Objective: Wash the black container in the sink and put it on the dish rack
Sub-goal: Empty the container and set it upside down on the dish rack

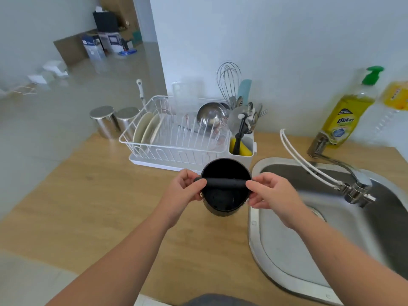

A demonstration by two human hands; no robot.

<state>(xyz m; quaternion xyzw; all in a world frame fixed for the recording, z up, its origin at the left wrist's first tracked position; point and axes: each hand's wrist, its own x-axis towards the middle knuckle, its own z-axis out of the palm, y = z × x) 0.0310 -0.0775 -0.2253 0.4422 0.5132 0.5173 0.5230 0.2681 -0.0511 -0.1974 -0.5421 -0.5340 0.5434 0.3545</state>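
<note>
Gripping black container (pixel 225 173), hands (pixel 187 188) (pixel 270 192); soap label unreadable.

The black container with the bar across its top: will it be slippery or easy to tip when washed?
The black container looks rigid and probably light. Its bar, pinched by the left hand and right hand, gives grip, though wet it may slip. Being tall, it could tip.

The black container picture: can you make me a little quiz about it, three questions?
1. True or false: the black container is already in the sink.
2. What do the left hand and right hand both pinch: A) the whisk B) the black bar across the container's mouth C) the faucet?
3. Which side of the sink is the dish rack on?

Key: 1 false, it is over the counter. 2 B. 3 left.
</note>
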